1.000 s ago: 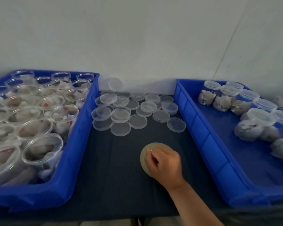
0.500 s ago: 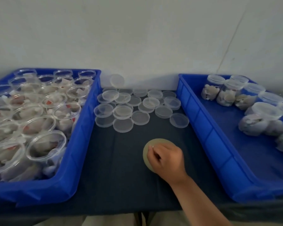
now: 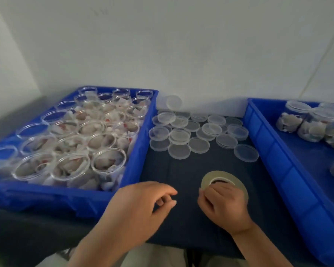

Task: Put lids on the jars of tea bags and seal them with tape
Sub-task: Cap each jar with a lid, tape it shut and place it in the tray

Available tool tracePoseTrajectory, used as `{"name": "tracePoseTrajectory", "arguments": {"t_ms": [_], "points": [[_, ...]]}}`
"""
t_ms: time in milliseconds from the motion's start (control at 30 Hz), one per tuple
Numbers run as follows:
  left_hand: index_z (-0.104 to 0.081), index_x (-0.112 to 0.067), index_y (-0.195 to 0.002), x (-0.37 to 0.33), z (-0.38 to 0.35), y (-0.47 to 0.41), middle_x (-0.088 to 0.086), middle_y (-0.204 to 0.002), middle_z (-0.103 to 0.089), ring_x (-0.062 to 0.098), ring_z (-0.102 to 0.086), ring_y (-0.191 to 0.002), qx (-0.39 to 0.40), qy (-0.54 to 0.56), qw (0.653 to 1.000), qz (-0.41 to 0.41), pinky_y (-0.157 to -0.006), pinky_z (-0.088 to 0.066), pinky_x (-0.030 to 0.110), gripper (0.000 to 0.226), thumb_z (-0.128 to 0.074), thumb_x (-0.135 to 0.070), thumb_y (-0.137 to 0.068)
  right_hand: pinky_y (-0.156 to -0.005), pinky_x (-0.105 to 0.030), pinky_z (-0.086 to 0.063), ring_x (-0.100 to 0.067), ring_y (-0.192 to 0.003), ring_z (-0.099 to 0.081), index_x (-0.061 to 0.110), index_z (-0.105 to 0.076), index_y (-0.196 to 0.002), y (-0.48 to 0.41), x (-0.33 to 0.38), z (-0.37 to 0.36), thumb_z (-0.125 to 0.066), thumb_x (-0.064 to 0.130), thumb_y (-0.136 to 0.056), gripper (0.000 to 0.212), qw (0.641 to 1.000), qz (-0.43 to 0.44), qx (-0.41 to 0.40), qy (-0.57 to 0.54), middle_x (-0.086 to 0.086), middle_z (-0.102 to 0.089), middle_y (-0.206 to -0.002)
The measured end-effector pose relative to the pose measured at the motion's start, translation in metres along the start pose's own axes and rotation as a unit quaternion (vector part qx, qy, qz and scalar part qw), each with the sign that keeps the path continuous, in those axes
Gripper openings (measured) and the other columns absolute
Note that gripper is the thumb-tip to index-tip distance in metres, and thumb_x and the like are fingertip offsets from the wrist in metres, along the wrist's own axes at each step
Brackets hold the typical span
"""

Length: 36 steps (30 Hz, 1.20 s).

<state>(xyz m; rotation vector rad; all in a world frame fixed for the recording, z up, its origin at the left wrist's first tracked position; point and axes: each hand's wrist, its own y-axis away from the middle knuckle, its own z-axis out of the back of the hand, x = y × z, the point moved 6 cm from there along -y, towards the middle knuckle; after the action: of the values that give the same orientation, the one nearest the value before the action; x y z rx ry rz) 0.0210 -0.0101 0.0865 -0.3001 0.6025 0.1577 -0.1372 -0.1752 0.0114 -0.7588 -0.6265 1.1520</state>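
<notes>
A roll of pale tape [image 3: 218, 175] lies flat on the dark table. My right hand [image 3: 225, 205] rests on its near side with curled fingers gripping the roll's edge. My left hand [image 3: 141, 205] hovers over the table to the left of the roll, fingers loosely curled, thumb and forefinger close together, holding nothing that I can see. Several clear lids [image 3: 197, 132] lie scattered at the back of the table. Open jars of tea bags [image 3: 73, 139] fill the left blue bin [image 3: 137, 166]. Lidded jars [image 3: 305, 122] stand in the right blue bin [image 3: 278, 162].
A grey wall stands right behind the table and both bins. One lid [image 3: 174, 102] leans upright against the wall. The dark table surface [image 3: 174, 174] shows between the two bins, in front of the lids.
My left hand has come into view from the lower left, near the tape roll. My right hand stays on the roll. The camera has turned left and down.
</notes>
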Motion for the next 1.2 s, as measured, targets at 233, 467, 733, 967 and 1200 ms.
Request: {"name": "tracePoseTrajectory", "arguments": {"t_ms": [233,467,733,967,1200], "points": [[-0.068,-0.034,-0.126,0.077,0.079,0.001,-0.015,-0.116,-0.063,0.01,-0.062,-0.102,-0.117,-0.245,0.953,0.135,-0.088,-0.052,0.032,0.029,-0.067,-0.034,-0.097,-0.052,-0.023,-0.033,-0.009,-0.049,-0.039,0.017,-0.051,-0.053,0.001,-0.001,-0.004,-0.059,0.021,-0.1,0.047,1.0,-0.008,0.023,0.0,0.006,-0.046,-0.054],[-0.074,-0.038,-0.103,0.08,0.085,-0.02,-0.015,-0.108,-0.065,0.011,-0.062,-0.099,-0.007,-0.303,0.94,0.156,-0.084,-0.053,0.033,0.013,-0.069,-0.046,-0.094,-0.044,-0.029,-0.039,-0.014,-0.046,-0.04,0.015,-0.05,-0.051,-0.004,0.004,-0.001,-0.057,0.021,-0.098,0.048,1.0,-0.013,0.016,0.012,0.005,-0.044,-0.051],[-0.061,-0.033,-0.091,0.019,0.12,-0.021,-0.014,-0.094,-0.058,0.012,-0.056,-0.088,-0.138,-0.354,0.925,0.008,-0.073,-0.046,0.032,0.005,-0.06,-0.031,-0.095,-0.048,-0.025,-0.036,-0.009,-0.05,-0.038,0.016,-0.05,-0.053,-0.002,0.001,0.002,-0.064,0.017,-0.097,0.046,1.0,-0.014,-0.006,0.004,0.005,-0.046,-0.053],[-0.061,-0.034,-0.1,-0.032,0.083,-0.052,-0.019,-0.099,-0.052,0.005,-0.048,-0.094,-0.089,-0.251,0.953,-0.144,-0.081,-0.048,0.031,0.008,-0.054,-0.039,-0.099,-0.062,-0.024,-0.051,-0.006,-0.067,-0.057,0.018,-0.068,-0.078,-0.003,-0.005,0.0,-0.061,0.051,-0.103,0.042,0.996,-0.074,0.028,-0.045,0.01,-0.062,-0.075],[-0.067,-0.037,-0.104,-0.02,-0.04,-0.073,-0.022,-0.102,-0.055,-0.003,-0.046,-0.099,0.029,-0.187,0.955,-0.23,-0.086,-0.047,0.015,0.011,-0.057,-0.041,-0.1,-0.111,-0.011,-0.026,0.012,-0.141,-0.034,0.023,-0.015,-0.167,-0.007,-0.004,-0.013,-0.048,0.099,-0.073,0.125,0.952,-0.237,0.177,-0.085,0.024,-0.037,-0.156]]}}
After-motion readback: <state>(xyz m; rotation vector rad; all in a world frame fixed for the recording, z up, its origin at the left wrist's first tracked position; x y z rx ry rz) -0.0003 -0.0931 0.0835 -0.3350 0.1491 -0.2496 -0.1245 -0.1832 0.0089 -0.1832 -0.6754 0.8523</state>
